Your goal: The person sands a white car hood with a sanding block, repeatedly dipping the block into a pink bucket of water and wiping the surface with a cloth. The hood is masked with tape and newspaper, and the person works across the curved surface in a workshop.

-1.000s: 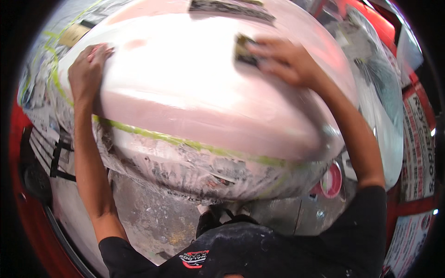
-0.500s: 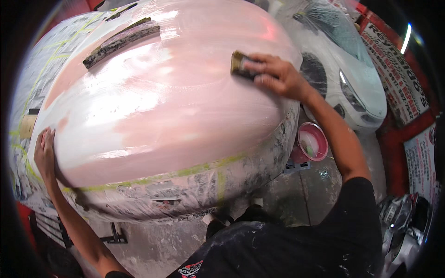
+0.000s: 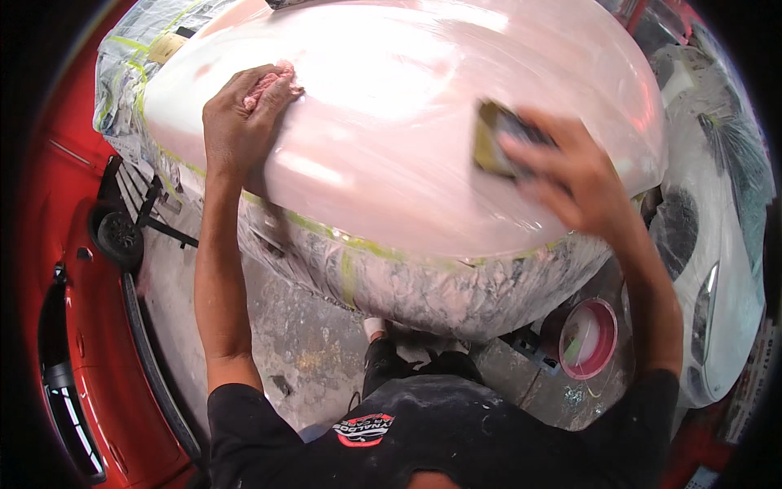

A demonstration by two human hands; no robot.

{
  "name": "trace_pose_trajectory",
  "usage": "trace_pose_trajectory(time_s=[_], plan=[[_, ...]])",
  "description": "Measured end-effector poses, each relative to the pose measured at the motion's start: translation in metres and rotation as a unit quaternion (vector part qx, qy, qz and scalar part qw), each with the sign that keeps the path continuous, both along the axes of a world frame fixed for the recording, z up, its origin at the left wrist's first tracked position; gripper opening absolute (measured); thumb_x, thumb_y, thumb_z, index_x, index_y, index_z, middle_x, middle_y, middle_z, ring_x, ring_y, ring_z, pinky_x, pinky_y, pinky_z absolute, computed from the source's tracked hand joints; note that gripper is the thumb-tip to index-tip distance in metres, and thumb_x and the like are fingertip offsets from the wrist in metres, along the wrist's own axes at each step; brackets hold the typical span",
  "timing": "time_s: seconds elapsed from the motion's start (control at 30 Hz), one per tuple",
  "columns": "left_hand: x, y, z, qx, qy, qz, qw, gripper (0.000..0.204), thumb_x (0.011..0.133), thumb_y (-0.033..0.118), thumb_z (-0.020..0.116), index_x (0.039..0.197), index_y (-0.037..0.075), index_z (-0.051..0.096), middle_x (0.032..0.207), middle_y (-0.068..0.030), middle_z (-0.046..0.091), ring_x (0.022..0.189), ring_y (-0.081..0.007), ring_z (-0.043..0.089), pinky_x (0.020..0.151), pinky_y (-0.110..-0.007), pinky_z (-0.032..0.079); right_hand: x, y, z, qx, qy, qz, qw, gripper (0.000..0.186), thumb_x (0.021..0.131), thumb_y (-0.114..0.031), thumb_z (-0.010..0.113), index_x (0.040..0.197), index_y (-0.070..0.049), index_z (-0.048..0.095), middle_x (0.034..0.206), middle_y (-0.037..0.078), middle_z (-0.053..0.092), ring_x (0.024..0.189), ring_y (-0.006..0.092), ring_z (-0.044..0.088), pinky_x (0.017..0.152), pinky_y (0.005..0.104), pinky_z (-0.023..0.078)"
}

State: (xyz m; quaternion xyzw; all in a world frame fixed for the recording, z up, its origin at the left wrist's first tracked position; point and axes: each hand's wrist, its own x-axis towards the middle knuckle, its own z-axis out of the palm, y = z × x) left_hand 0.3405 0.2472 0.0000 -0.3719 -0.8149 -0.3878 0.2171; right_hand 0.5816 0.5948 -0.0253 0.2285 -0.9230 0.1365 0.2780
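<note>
A large curved car body panel (image 3: 391, 122) coated pale pink fills the upper middle, edged with green masking tape and paper. My left hand (image 3: 240, 114) presses on its left side with a small pink rag (image 3: 265, 85) under the fingers. My right hand (image 3: 570, 175) grips a dark, yellow-edged sanding block (image 3: 497, 147) flat against the panel's right side; that hand is motion-blurred.
Masking paper (image 3: 423, 285) hangs below the taped edge. A red car (image 3: 57, 326) stands at the left, a white car (image 3: 717, 269) at the right. A pink bucket (image 3: 588, 338) sits on the stained concrete floor (image 3: 285, 350) near my feet. A black wheeled stand (image 3: 122, 232) is at the left.
The view has swung. My right hand has slid the sanding block across the panel toward its lower right. My left hand has shifted from the panel's lower left edge up onto its top left.
</note>
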Motion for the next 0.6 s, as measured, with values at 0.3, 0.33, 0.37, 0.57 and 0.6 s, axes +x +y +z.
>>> trace_pose_trajectory(time_s=[0.3, 0.33, 0.37, 0.57, 0.6], plan=[[-0.009, -0.005, -0.014, -0.034, 0.087, 0.031, 0.995, 0.029, 0.102, 0.016, 0.066, 0.125, -0.002, 0.07, 0.115, -0.0135, 0.075, 0.104, -0.0175, 0.072, 0.091, -0.03, 0.058, 0.03, 0.019, -0.006, 0.007, -0.059, 0.081, 0.995, 0.049, 0.08, -0.016, 0.08, 0.129, -0.023, 0.074, 0.148, 0.021, 0.054, 0.129, 0.0382, 0.056, 0.107, 0.0483, 0.047], [-0.008, 0.004, -0.01, -0.033, 0.088, 0.03, 0.995, 0.03, 0.102, 0.016, 0.066, 0.125, -0.002, 0.07, 0.115, -0.0135, 0.075, 0.104, -0.0175, 0.072, 0.091, -0.03, 0.058, 0.028, 0.018, -0.006, 0.015, -0.052, 0.084, 0.995, 0.049, 0.08, -0.016, 0.08, 0.129, -0.024, 0.074, 0.148, 0.021, 0.054, 0.128, 0.0382, 0.056, 0.107, 0.0484, 0.047], [-0.009, 0.006, -0.009, -0.033, 0.09, 0.029, 0.995, 0.03, 0.102, 0.017, 0.066, 0.125, -0.002, 0.07, 0.115, -0.0134, 0.075, 0.104, -0.0175, 0.072, 0.09, -0.03, 0.058, 0.024, 0.017, -0.006, 0.023, -0.045, 0.087, 0.995, 0.049, 0.081, -0.016, 0.08, 0.129, -0.024, 0.074, 0.148, 0.021, 0.054, 0.128, 0.0382, 0.056, 0.107, 0.0484, 0.048], [-0.011, 0.013, -0.006, 0.006, 0.046, -0.014, 0.999, 0.029, 0.104, 0.016, 0.064, 0.124, -0.003, 0.069, 0.116, -0.0149, 0.075, 0.106, -0.0202, 0.072, 0.091, -0.032, 0.061, -0.113, -0.039, 0.036, 0.073, -0.01, 0.09, 0.993, 0.039, 0.097, -0.026, 0.068, 0.136, -0.024, 0.069, 0.147, 0.016, 0.056, 0.125, 0.0354, 0.058, 0.105, 0.0444, 0.046], [-0.015, 0.011, -0.005, 0.014, 0.044, -0.008, 0.999, 0.029, 0.104, 0.016, 0.063, 0.124, -0.003, 0.069, 0.116, -0.0149, 0.075, 0.105, -0.0204, 0.072, 0.091, -0.032, 0.061, -0.109, -0.037, 0.034, 0.063, 0.0, 0.093, 0.994, 0.04, 0.095, -0.026, 0.07, 0.134, -0.025, 0.07, 0.144, 0.017, 0.057, 0.123, 0.0364, 0.059, 0.103, 0.0451, 0.048]])
